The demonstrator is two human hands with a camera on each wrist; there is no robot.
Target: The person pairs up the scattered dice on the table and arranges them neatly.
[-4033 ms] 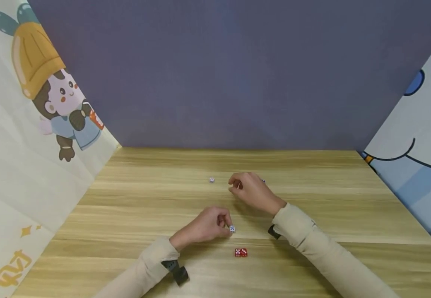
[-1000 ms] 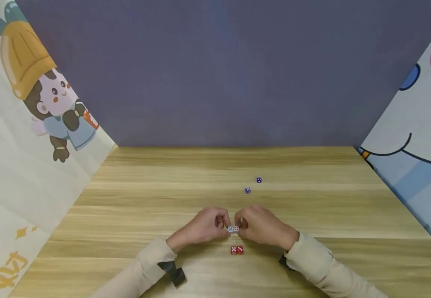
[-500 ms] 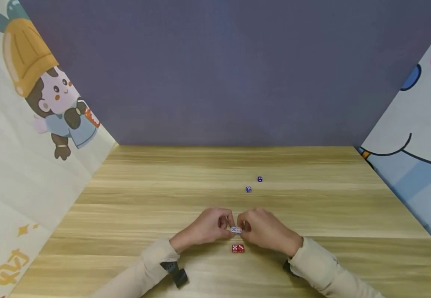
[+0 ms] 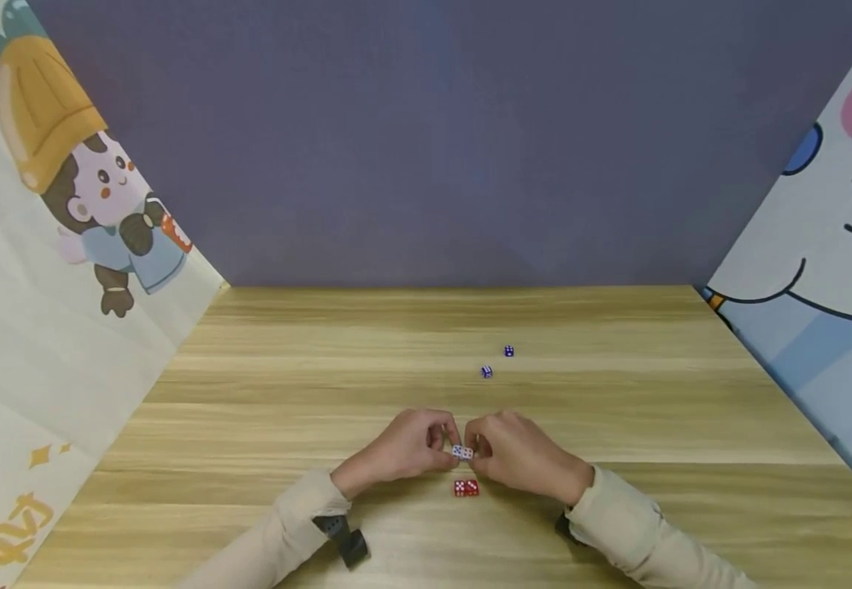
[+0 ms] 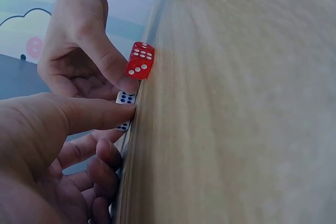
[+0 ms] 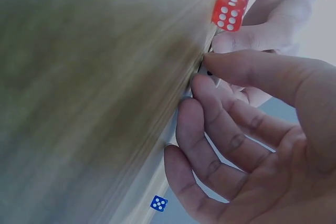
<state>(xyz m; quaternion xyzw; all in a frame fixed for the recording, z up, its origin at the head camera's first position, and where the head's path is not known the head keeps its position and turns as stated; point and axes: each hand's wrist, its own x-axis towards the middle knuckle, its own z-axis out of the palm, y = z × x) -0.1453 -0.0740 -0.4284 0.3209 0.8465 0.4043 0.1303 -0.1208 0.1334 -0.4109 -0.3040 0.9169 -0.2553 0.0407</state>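
Two white dice sit side by side on the wooden table, the left white die (image 4: 457,451) appearing to touch the right white die (image 4: 467,453). My left hand (image 4: 412,446) pinches the left one between thumb and forefinger. From the other side, my right hand (image 4: 523,454) pinches the right one. In the left wrist view, blue pips show on a white die (image 5: 126,98) near the fingertips. Fingers mostly cover both dice in the right wrist view. Just nearer me, a left red die (image 4: 459,488) stands against a right red die (image 4: 472,487).
Farther back on the wooden table (image 4: 286,393) lie a nearer blue die (image 4: 487,372) and a farther blue die (image 4: 509,351), apart from each other. A dark panel (image 4: 426,147) rises at the back edge, and printed cloths flank both sides.
Four seconds ago my right hand was farther back, near a lone white die. It has since brought that die beside the left hand's one, and the small gap between them has closed.
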